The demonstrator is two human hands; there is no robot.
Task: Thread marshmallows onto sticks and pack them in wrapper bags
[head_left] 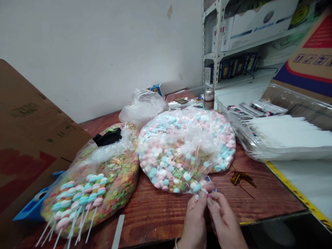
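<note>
- The left hand (194, 221) and right hand (223, 218) are pinching the gathered neck (204, 186) of a clear plastic bag (181, 152), fingertips pressed together on it.
- The bag, filled with pastel marshmallows, is lying flat on the wooden table (155, 214), directly ahead of the hands.
- Gold metallic ties (238, 177) are lying near the neck, untouched.
- A second bag (118, 183), holding ring cereal and marshmallow sticks, is lying to the left.

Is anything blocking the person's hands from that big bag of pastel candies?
Nothing visible does. The left hand and right hand are already at the near corner of the bag of pastel candies, fingers on it. The gold foil scrap lies off to the side on the wooden table.
</note>
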